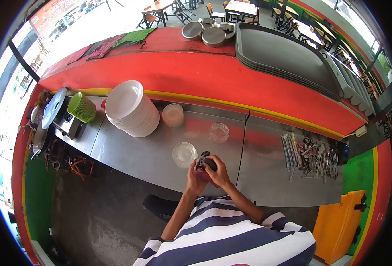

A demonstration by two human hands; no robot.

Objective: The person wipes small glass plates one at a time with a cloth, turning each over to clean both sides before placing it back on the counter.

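A bunched dark grey and maroon cloth (pixel 203 174) is gripped between my two hands, close to my body at the counter's front edge. My left hand (pixel 194 181) closes on its left side, while my right hand (pixel 220 172) wraps it from the right, fingers bent over the top. Whether anything sits inside the folds is hidden. Just beyond my left hand, a clear glass saucer (pixel 184 154) lies on the steel counter (pixel 209 155). A second glass saucer (pixel 219 132) rests farther back, and a short stack of glass saucers (pixel 173 115) stands to its left.
White plates (pixel 134 111) and green bowls (pixel 81 107) are stacked at the left. Cutlery (pixel 315 159) is spread at the right. On the red ledge (pixel 182 62) are cloths (pixel 111 44), round metal containers (pixel 213 36) and dark trays (pixel 284 55). An orange cabinet (pixel 338 226) stands lower right.
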